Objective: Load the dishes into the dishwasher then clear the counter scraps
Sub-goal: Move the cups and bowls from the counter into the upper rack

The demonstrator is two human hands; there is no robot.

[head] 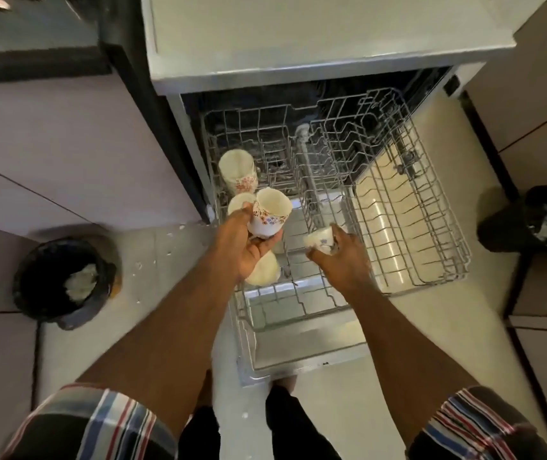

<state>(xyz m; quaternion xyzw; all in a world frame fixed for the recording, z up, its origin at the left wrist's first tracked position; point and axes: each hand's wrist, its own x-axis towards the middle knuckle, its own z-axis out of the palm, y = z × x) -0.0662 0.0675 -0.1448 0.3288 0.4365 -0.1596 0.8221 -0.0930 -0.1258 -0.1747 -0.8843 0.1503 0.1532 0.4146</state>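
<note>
A cream cup with a red and blue flower band is held in the left hand, fingers curled round its base, above the left edge of the pulled-out rack. A smaller, blurred cup is clasped in the right hand over the rack's front middle. More cups are seated along the rack's left side.

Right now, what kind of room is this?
Most likely a home kitchen. An open dishwasher has its wire rack pulled out, the left hand and right hand each hold a cup over it, and a lined bin stands on the tiled floor.
</note>
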